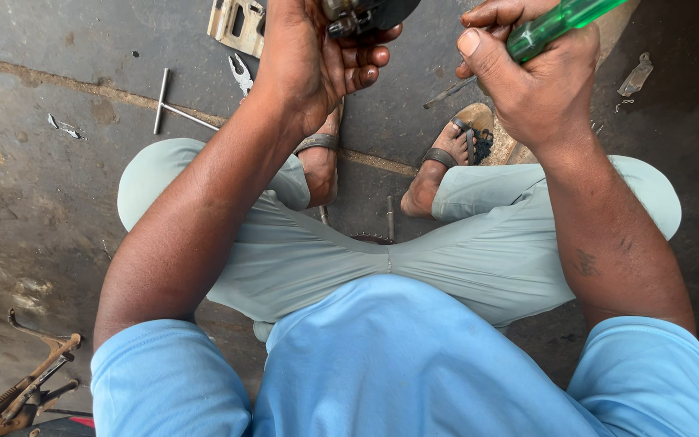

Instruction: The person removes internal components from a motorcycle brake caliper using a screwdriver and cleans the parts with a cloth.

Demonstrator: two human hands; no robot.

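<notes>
Sitting low over a stained concrete floor (34,202), a person clenches the left hand (317,57) around a dark metal part (362,14) at the frame's top edge. The right hand (531,81) grips a green-handled screwdriver (564,20) just beside it. A T-wrench (173,105) and pliers (241,74) lie on the floor to the left, near a metal bracket (236,24).

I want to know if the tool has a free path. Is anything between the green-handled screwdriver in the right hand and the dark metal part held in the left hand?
Nothing visible. The right hand grips the green-handled screwdriver; the left hand holds the dark metal part. Only bare floor shows in the gap between them; the tool's tip is out of view.
</notes>
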